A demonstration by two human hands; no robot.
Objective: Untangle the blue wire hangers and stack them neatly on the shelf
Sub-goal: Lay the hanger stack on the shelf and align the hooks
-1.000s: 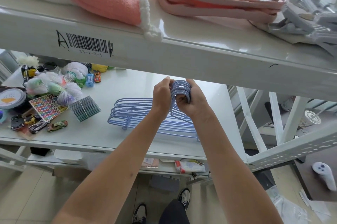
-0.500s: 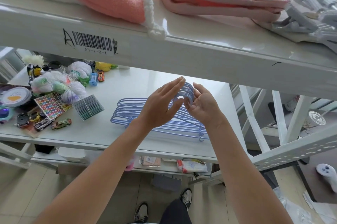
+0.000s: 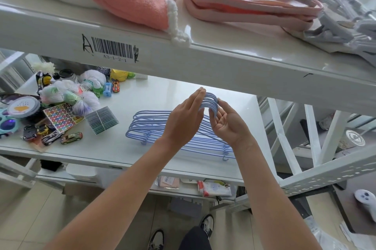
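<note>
Change since the earlier frames: a second ago both my hands were clamped around the bunched hooks; half a second ago they had opened; now they stay open and flat, palms facing each other across the hooks. The stack itself has not shifted on the shelf.

Shelf [image 3: 142,95]: white middle tier, under the barcoded beam. Toy clutter sits at its 9 o'clock end, well apart from the work.

Hangers [image 3: 146,125]: one blue stack lying flat on the shelf, bars nested and roughly parallel. Long axis runs about 9 to 4 o'clock. The shoulder loops end at 9 o'clock; the small end hooks show at 4 o'clock near the front edge.

Hooks [image 3: 211,101]: the hanging hooks rise together at 12 o'clock of the stack, lined up one behind another, between my two palms.

Left hand [image 3: 184,119]: open, fingers straight and together, gripping nothing. Its fingertips lie against the 9 o'clock side of the hooks.

Right hand [image 3: 227,123]: open, palm up and turned inward, fingers loosely curled. Fingertips touch the 3 o'clock side of the hooks; no closed grip.

Key relation: hooks sit dead between the hands, both equally near. Judgement: untangling looks done, and only squaring the hooks remains, by pressing the palms inward along 9–3.
</note>
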